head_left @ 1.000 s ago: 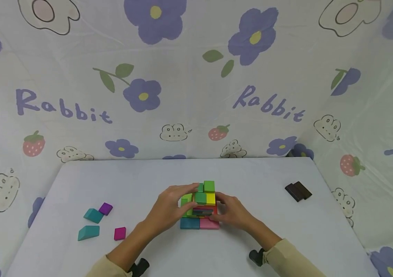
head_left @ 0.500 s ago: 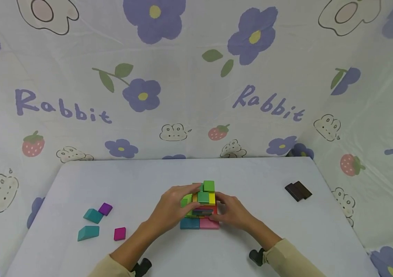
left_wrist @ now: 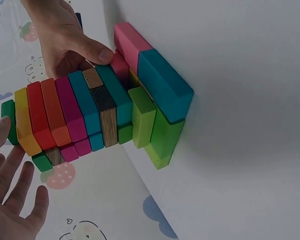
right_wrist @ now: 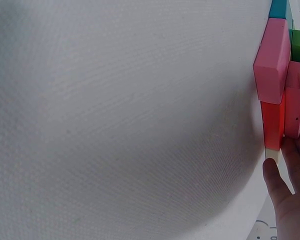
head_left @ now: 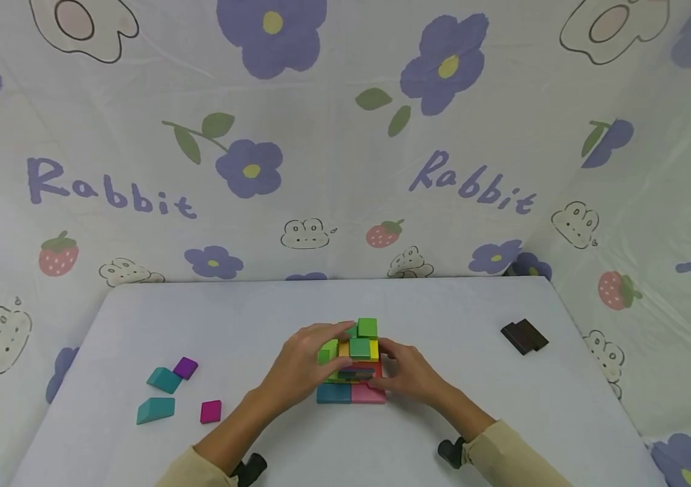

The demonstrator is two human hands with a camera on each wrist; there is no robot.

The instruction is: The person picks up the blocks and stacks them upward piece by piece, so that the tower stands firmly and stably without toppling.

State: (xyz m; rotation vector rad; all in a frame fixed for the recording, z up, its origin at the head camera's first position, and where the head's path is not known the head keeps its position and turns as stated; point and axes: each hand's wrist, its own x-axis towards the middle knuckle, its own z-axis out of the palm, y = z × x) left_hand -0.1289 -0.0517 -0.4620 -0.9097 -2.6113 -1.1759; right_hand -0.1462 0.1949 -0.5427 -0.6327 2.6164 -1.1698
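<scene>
A tower of coloured wooden blocks (head_left: 368,350) stands mid-table on a wider base with pink, teal and lime-green blocks. My left hand (head_left: 302,357) is at the top, its fingers spread; in the left wrist view the thumb touches a small green block (left_wrist: 9,123) on the yellow one (left_wrist: 27,120). My right hand (head_left: 411,370) holds the tower low on the right side. Its thumb lies on the front, and in the right wrist view its fingers (right_wrist: 290,155) reach the far end of a pink block (right_wrist: 294,107). The tower's back is hidden.
Two teal wedge-shaped blocks (head_left: 156,410), a purple block (head_left: 186,367) and a magenta block (head_left: 211,411) lie at the left of the white table (head_left: 272,304). Two dark brown blocks (head_left: 524,336) lie at the right. A patterned cloth (head_left: 321,169) hangs behind.
The small green block on top has slid a little to the right beside my left thumb, baring some yellow or orange to its left. My right hand has stayed in place.
</scene>
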